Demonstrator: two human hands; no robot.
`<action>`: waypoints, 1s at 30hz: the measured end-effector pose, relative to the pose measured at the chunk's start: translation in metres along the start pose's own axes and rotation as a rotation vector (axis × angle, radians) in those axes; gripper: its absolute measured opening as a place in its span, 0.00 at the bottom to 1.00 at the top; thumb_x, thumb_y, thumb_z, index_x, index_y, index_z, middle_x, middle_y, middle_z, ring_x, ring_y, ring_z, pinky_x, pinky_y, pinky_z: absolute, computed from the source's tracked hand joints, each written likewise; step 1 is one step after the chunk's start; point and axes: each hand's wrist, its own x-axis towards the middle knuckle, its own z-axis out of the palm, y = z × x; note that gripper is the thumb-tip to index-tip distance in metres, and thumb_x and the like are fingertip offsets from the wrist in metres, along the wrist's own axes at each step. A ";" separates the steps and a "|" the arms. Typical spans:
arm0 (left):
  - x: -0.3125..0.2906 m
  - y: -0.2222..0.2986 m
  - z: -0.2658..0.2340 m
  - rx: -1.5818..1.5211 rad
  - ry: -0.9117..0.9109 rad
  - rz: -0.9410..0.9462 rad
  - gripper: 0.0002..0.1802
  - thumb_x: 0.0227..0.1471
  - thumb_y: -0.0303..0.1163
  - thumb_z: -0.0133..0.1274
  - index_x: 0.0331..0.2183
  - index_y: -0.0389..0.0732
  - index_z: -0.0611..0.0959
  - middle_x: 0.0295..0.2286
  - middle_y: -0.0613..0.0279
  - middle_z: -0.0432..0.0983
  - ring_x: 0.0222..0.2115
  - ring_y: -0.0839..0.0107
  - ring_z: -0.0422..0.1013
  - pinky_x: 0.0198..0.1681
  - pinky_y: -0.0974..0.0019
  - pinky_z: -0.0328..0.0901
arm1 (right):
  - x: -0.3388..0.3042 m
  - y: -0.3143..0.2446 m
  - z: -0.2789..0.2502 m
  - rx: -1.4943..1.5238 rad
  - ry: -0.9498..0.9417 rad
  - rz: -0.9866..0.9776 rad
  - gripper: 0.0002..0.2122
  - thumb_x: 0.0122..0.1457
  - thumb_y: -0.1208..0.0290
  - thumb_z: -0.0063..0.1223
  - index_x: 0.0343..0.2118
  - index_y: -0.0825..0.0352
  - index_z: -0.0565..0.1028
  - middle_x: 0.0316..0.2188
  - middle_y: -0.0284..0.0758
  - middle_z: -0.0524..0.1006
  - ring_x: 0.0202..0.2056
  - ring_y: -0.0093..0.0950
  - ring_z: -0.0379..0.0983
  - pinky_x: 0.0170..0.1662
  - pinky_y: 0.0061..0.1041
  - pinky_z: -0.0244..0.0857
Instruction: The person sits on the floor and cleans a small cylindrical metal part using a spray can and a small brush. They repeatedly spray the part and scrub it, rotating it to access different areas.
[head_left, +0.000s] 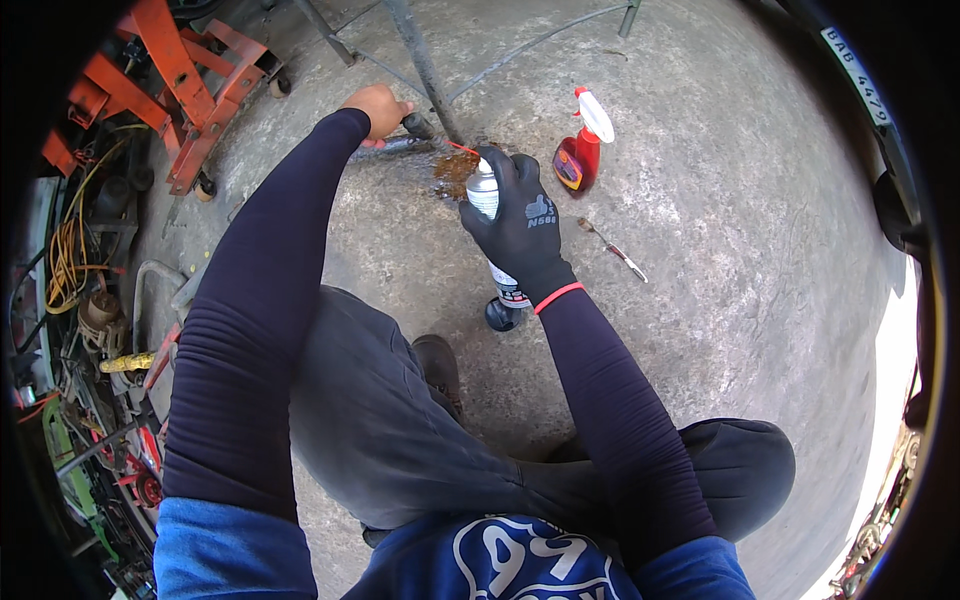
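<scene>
A spray can [482, 190], silvery near the top and printed lower down, is gripped in the right hand [515, 215], its top away from the person. Its thin red straw [463, 149] points toward a short, dark, rounded piece [418, 126] beside the left hand [376, 112], partly hidden.
</scene>
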 end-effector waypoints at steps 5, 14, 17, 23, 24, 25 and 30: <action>-0.002 -0.004 -0.002 -0.028 -0.009 -0.050 0.31 0.67 0.51 0.49 0.23 0.32 0.79 0.16 0.54 0.74 0.14 0.65 0.76 0.18 0.58 0.69 | 0.000 -0.004 -0.003 0.025 -0.062 0.026 0.34 0.52 0.64 0.67 0.63 0.57 0.65 0.49 0.47 0.69 0.47 0.47 0.75 0.48 0.42 0.72; 0.000 0.000 -0.001 0.112 -0.037 0.001 0.34 0.68 0.53 0.45 0.24 0.31 0.81 0.13 0.53 0.73 0.13 0.63 0.74 0.18 0.55 0.67 | -0.001 -0.005 0.003 0.044 0.034 -0.093 0.32 0.53 0.64 0.64 0.62 0.58 0.67 0.49 0.48 0.69 0.45 0.48 0.76 0.47 0.44 0.72; 0.000 -0.002 0.001 0.088 -0.013 0.022 0.35 0.68 0.53 0.44 0.24 0.30 0.81 0.13 0.52 0.74 0.12 0.63 0.73 0.18 0.55 0.67 | -0.002 -0.008 0.002 -0.025 -0.084 0.105 0.32 0.53 0.63 0.64 0.61 0.58 0.66 0.48 0.48 0.69 0.44 0.48 0.76 0.46 0.44 0.72; -0.004 0.001 0.000 0.078 -0.022 -0.006 0.36 0.69 0.52 0.43 0.23 0.28 0.81 0.14 0.51 0.74 0.12 0.62 0.73 0.18 0.54 0.68 | -0.001 -0.010 0.002 0.048 0.011 -0.025 0.33 0.53 0.64 0.65 0.62 0.57 0.65 0.49 0.48 0.69 0.46 0.49 0.76 0.47 0.43 0.72; -0.005 0.001 0.000 0.108 -0.031 0.006 0.35 0.68 0.52 0.43 0.24 0.29 0.81 0.15 0.51 0.74 0.11 0.63 0.73 0.18 0.54 0.68 | 0.000 -0.010 0.004 0.024 -0.050 0.039 0.32 0.53 0.63 0.65 0.62 0.58 0.65 0.48 0.49 0.69 0.46 0.49 0.76 0.47 0.44 0.73; -0.005 0.003 0.000 0.115 -0.027 0.014 0.35 0.68 0.52 0.44 0.24 0.29 0.81 0.15 0.52 0.74 0.11 0.63 0.72 0.18 0.54 0.67 | 0.000 -0.010 0.007 0.018 -0.066 0.042 0.32 0.53 0.62 0.64 0.62 0.58 0.66 0.48 0.49 0.69 0.46 0.49 0.76 0.47 0.44 0.73; -0.007 0.004 -0.003 -0.084 -0.084 -0.089 0.32 0.67 0.53 0.46 0.27 0.31 0.81 0.17 0.55 0.73 0.12 0.65 0.71 0.16 0.57 0.67 | -0.011 0.002 0.010 0.010 -0.110 0.310 0.33 0.52 0.60 0.64 0.62 0.57 0.65 0.48 0.50 0.69 0.46 0.49 0.77 0.47 0.45 0.72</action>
